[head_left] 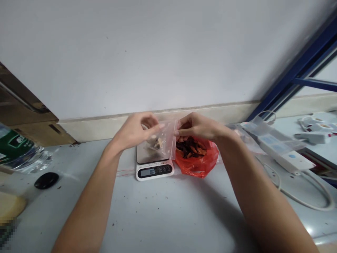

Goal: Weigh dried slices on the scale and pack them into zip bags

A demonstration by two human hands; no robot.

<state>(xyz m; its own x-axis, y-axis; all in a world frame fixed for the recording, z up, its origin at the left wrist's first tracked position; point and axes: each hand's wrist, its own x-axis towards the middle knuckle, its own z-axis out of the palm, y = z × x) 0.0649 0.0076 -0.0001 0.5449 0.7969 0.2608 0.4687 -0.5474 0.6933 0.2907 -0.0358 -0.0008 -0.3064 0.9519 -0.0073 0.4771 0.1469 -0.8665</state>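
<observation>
Between my two hands hangs a clear zip-lock bag (165, 149) with a few pale, dried pieces in it. My left hand (139, 130) pinches the bag on its left side, thumb against fingers. At the zip edge, my right hand (196, 126) has the bag gripped between thumb and fingers. The bag is over a small digital kitchen scale (155, 171), whose display reads 0.0; whether it touches the plate I cannot tell. Just right of the scale sits an open red plastic bag (197, 167) full of dark brown dried slices (193, 147), partly under my right hand.
A white power strip (286, 154) with a looping cable and a clear plastic bag (247, 138) lie on the right. On the left are a water bottle (21, 151) and a black oval object (46, 180). A wall (158, 56) and blue metal frame (284, 70) bound the table.
</observation>
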